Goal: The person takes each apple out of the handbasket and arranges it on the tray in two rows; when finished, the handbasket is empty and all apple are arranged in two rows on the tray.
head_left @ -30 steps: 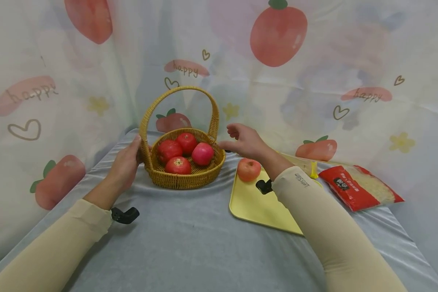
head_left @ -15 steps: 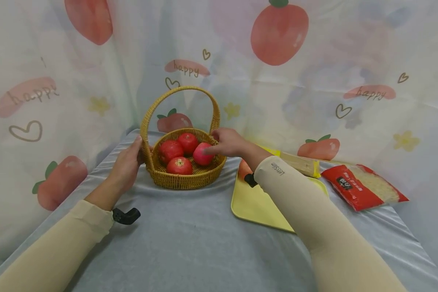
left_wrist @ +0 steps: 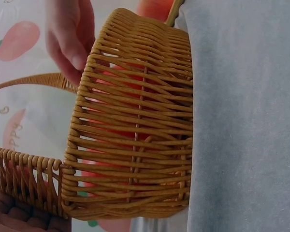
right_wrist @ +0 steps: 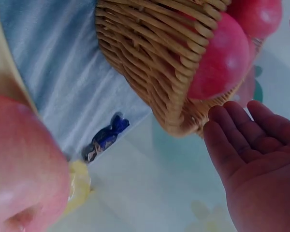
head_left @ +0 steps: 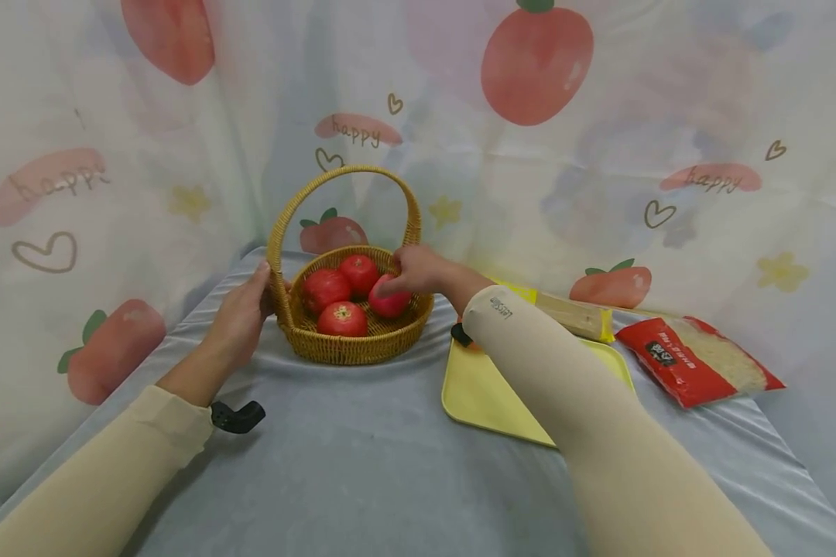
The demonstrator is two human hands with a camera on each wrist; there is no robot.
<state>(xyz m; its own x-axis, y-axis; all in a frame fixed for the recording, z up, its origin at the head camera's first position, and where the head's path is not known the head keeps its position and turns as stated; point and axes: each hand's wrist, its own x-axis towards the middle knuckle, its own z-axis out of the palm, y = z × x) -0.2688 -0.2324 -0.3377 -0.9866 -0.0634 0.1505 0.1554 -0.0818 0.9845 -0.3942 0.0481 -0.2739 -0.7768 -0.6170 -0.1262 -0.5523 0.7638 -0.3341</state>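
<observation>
A wicker basket (head_left: 351,352) with a tall arched handle stands on the grey cloth, holding red apples (head_left: 326,289). My left hand (head_left: 240,313) grips the left foot of the handle; in the left wrist view its curled fingers (left_wrist: 17,212) lie behind the weave. Over the right rim reaches my right hand (head_left: 425,271), its thumb above the pinkish-red apple (head_left: 392,303) at that side. The right wrist view shows the right hand's fingers (right_wrist: 241,128) gently bent and spread from the thumb, close by that apple (right_wrist: 222,60) and the rim.
A yellow tray (head_left: 474,402) lies to the right under my forearm, with a paler apple (right_wrist: 24,164) on it. Behind it lies a long packet with yellow ends (head_left: 574,313). Farther right is a red bag (head_left: 697,360). A blue-wrapped candy (right_wrist: 106,137) lies behind the basket's right side.
My right hand has moved left, from beside the basket to over its right rim at the pinkish-red apple. The left hand keeps its hold on the handle.
</observation>
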